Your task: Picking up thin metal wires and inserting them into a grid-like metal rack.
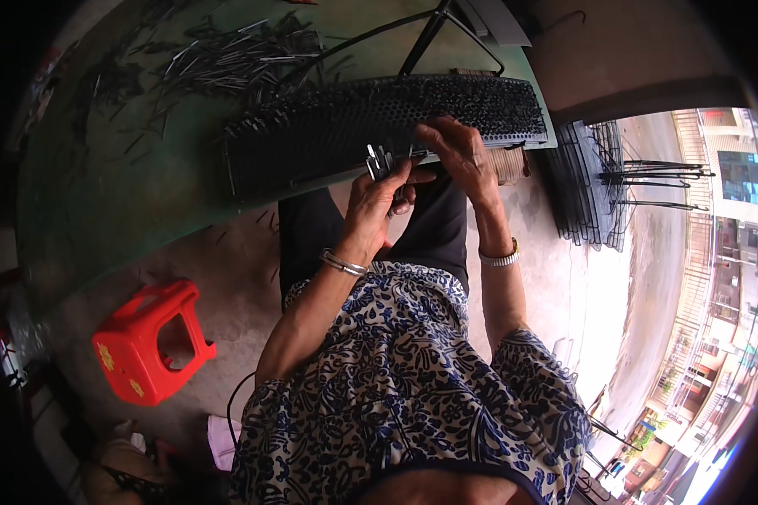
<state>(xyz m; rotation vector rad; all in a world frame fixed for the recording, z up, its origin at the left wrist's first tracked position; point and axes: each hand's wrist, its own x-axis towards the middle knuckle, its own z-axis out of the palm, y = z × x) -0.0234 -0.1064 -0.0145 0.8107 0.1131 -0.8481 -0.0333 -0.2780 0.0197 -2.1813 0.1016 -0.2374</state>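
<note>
Green table (126, 185) far: metal pins (379, 160) are being clenched by left hand (377, 202), perforated tray (379, 126) being pinched by right hand (459, 151); pins could be spilled if jostled.

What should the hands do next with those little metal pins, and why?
Probably the right hand takes one pin from the bunch of pins and pushes it into a hole of the black perforated tray. The left hand grips that bunch beside the tray's near edge, the right hand's fingers already rest on the tray, and more loose pins lie on the green table.
</note>
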